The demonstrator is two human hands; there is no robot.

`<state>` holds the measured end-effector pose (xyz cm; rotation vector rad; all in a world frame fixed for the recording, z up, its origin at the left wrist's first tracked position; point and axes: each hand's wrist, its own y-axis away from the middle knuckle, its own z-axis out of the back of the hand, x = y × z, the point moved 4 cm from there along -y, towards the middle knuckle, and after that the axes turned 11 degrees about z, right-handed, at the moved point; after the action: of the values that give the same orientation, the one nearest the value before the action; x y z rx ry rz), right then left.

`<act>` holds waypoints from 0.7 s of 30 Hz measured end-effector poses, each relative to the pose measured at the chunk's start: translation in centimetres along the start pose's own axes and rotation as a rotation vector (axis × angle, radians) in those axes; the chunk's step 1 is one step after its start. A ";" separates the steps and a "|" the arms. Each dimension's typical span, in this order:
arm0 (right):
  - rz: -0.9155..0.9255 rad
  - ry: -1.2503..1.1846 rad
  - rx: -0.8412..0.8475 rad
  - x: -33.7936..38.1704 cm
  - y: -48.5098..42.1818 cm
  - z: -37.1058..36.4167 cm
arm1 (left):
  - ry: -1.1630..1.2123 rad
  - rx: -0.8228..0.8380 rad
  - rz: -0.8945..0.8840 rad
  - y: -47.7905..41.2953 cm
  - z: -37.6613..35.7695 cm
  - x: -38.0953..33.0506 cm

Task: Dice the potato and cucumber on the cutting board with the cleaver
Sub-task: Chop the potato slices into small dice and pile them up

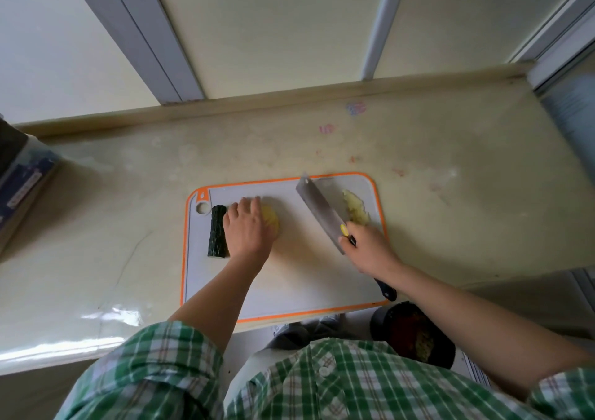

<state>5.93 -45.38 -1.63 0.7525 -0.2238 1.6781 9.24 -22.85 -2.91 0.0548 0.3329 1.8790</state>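
A grey cutting board (299, 278) with an orange rim lies on the counter. My left hand (246, 228) rests over a yellow potato piece (271, 221) near the board's left side, mostly covering it. A dark green cucumber piece (218, 231) lies just left of that hand. My right hand (370, 247) grips the handle of the cleaver (320, 213), whose blade angles up and left above the board's right half. A pile of cut potato (355, 208) sits by the board's far right edge, beside the blade.
The beige counter (450, 194) ends at a raised back ledge with window panels behind. A boxed item (22, 187) sits at the far left. A dark bin (415, 336) with scraps stands on the floor below the counter's front edge.
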 end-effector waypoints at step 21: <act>0.113 0.016 -0.202 1.1 1.8 1.4 | 1.031 0.573 0.117 3.1 -0.5 -8.5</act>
<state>4.62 -45.67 0.55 0.5834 -0.4253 1.7371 9.12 -31.85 -1.55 -0.5336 1.5847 1.7297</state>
